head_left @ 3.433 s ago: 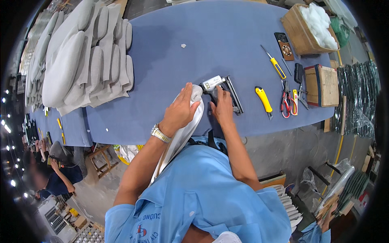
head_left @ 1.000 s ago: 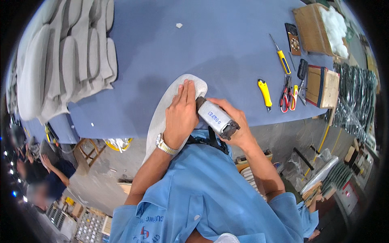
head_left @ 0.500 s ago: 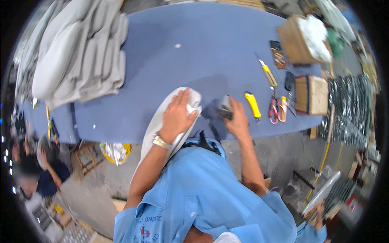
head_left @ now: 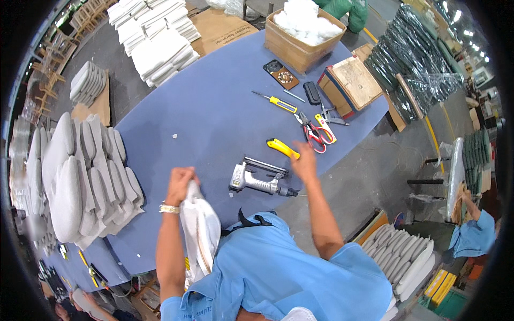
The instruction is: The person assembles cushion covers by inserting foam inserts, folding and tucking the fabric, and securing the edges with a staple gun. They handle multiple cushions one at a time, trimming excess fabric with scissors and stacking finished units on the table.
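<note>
My left hand (head_left: 183, 184) is closed on the end of a pale grey fabric cushion piece (head_left: 198, 222). The piece hangs down against my body at the table's near edge, its folded underside showing. On the table in front of me, a silver staple gun (head_left: 257, 182) lies on its side. Beyond it, my right hand (head_left: 305, 161) closes at the near end of a yellow utility knife (head_left: 281, 147), its fingertips partly hidden. Red-handled scissors (head_left: 315, 134) and a yellow-and-white cutter (head_left: 325, 128) lie just past that hand.
Grey padded pieces (head_left: 88, 182) are heaped at the table's left. Toward the far right sit a yellow screwdriver-like tool (head_left: 281, 104), a phone (head_left: 281, 74), a black case (head_left: 311, 93), a wooden box (head_left: 353, 83) and a carton of white stuffing (head_left: 300, 51). Another person (head_left: 476, 232) works at far right.
The staple gun has left my right hand and lies on the table; that hand is now at the yellow knife. My left hand has lifted the cushion piece's end and turned it. The view has swung round.
</note>
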A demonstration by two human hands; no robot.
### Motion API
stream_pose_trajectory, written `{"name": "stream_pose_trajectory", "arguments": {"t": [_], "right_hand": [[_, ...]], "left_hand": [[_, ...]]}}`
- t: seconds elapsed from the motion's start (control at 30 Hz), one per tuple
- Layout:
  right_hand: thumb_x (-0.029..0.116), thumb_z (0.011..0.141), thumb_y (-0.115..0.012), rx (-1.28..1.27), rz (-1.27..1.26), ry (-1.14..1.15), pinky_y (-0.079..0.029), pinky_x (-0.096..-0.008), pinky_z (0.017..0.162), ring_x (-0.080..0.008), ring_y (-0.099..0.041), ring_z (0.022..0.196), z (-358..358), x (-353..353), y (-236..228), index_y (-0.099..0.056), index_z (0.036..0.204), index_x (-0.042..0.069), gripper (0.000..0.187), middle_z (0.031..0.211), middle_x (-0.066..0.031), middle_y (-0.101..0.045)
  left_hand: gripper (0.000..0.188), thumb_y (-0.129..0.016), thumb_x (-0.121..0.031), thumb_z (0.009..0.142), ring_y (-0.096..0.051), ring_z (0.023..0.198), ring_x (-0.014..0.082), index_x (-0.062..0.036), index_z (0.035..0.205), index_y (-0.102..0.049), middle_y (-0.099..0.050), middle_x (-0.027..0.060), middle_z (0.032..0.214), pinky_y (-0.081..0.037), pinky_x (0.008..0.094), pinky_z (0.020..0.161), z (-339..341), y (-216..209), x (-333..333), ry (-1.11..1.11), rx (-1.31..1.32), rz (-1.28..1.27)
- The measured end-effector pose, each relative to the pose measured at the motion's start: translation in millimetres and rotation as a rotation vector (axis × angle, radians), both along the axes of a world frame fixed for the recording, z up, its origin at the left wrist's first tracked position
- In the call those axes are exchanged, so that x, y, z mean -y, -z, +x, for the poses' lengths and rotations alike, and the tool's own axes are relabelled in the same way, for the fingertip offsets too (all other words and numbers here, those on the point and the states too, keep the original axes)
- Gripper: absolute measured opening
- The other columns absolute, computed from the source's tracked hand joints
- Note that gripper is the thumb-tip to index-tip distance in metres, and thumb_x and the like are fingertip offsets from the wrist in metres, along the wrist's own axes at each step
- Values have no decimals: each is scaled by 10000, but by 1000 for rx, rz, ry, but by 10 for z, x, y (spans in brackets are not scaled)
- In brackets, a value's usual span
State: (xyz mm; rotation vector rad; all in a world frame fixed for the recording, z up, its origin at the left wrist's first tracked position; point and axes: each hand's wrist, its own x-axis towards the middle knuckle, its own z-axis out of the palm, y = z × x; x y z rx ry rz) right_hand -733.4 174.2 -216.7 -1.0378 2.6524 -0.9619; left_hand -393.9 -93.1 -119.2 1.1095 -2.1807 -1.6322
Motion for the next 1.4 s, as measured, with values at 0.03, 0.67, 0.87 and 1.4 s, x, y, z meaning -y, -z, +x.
{"name": "stream_pose_trajectory", "arguments": {"t": [0.03, 0.67, 0.87, 1.4], "right_hand": [[89, 816, -712, -36, -16, 33, -472, -494, 1032, -407, -589, 1183, -217, -85, -28, -631, 1275, 58, 467, 1247, -198, -641], [5, 811, -695, -203, 493, -7, -519, -537, 908, -438, -629, 1109, -1366, -268, 325, -619, 1285, 68, 484, 1173, -226, -645], [88, 852, -676, -353, 366, -66, -528, -534, 850, -445, -658, 1039, -1376, -232, 455, -637, 1214, 49, 366, 1117, -217, -659], [370, 855, -774, -101, 148, -195, -508, -481, 882, -389, -653, 1006, -674, -153, 104, -728, 988, 55, 345, 1037, -199, -691]], "left_hand": [[531, -564, -346, 1022, -543, 558, 135, 1, 636, -682, -623, 54, 603, -420, 333, 554, 84, -299, 45, -61, -103, 24], [617, -485, -366, 1088, -563, 559, 129, 9, 661, -724, -664, 73, 600, -427, 327, 562, 1114, -1942, 364, -905, -278, -1018], [683, -459, -372, 1108, -553, 498, 113, 17, 618, -732, -662, 69, 544, -442, 270, 557, 1173, -1973, 234, -863, -303, -980], [440, -508, -409, 1064, -657, 885, 294, -51, 1174, -739, -708, 121, 949, -499, 379, 815, 524, -2302, 254, -149, 63, -1508]]}}
